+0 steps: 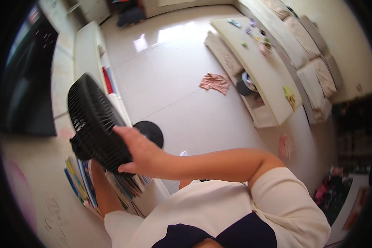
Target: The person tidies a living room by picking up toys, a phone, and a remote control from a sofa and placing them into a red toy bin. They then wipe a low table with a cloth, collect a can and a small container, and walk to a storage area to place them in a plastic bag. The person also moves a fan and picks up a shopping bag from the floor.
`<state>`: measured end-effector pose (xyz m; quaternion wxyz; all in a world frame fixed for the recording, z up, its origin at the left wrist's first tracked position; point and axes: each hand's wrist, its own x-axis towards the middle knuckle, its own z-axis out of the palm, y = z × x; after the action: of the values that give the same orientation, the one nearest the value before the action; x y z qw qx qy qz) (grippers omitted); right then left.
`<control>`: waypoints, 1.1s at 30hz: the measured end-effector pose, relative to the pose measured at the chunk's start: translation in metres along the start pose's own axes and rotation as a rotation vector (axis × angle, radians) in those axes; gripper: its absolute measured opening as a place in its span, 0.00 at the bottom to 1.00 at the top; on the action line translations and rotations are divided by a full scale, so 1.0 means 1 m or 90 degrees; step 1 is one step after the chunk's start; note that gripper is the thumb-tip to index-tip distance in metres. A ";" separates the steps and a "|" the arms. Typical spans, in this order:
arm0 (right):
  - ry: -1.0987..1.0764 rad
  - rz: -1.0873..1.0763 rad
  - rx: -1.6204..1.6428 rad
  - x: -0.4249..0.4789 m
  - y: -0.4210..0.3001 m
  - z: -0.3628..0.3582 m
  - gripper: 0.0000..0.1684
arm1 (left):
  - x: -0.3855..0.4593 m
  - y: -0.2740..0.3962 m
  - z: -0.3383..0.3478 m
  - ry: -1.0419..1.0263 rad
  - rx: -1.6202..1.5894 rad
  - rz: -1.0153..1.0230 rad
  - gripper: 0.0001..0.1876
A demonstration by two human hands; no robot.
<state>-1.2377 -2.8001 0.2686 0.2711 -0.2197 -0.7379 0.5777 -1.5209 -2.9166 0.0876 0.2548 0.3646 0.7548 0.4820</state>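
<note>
A black electric fan (96, 124) with a round grille stands out at the left, tilted in front of me. My right hand (142, 152) grips the near side of its grille, thumb and fingers spread along the rim. My left forearm (104, 189) reaches up under the fan, and the fan hides my left hand. Beyond my right hand a round black base (150, 133) shows over the floor; whether it joins the fan cannot be made out.
Books (80, 183) stand on a low white cabinet (86, 52) beneath a wall television (34, 83). A pink cloth (215, 83) lies on the tiled floor. Beyond it are a long pale table (266, 77) with small items, and a sofa (303, 40) with cushions.
</note>
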 end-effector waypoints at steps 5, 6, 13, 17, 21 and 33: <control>-0.029 0.013 0.025 -0.029 0.002 -0.024 0.53 | -0.005 0.005 0.006 0.048 0.046 0.017 0.25; -0.018 0.017 0.026 -0.039 0.006 -0.033 0.51 | -0.006 0.009 0.008 0.061 0.065 0.026 0.25; 0.103 0.121 -0.146 -0.160 0.072 -0.143 0.40 | -0.023 0.038 0.055 0.198 0.207 0.141 0.25; 0.204 0.356 -0.086 -0.308 0.097 -0.226 0.37 | -0.048 0.055 0.124 0.204 0.257 0.212 0.24; 0.496 0.522 0.181 -0.470 0.087 -0.269 0.32 | -0.106 0.058 0.214 0.097 0.287 0.168 0.24; 0.891 0.540 0.110 -0.793 0.158 -0.338 0.28 | -0.231 0.043 0.430 -0.433 0.393 -0.494 0.23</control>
<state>-0.4151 -3.0208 0.0612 0.4428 -0.7678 -0.2054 0.4150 -1.0517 -2.8563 -0.0392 0.5217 0.2535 0.8140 -0.0311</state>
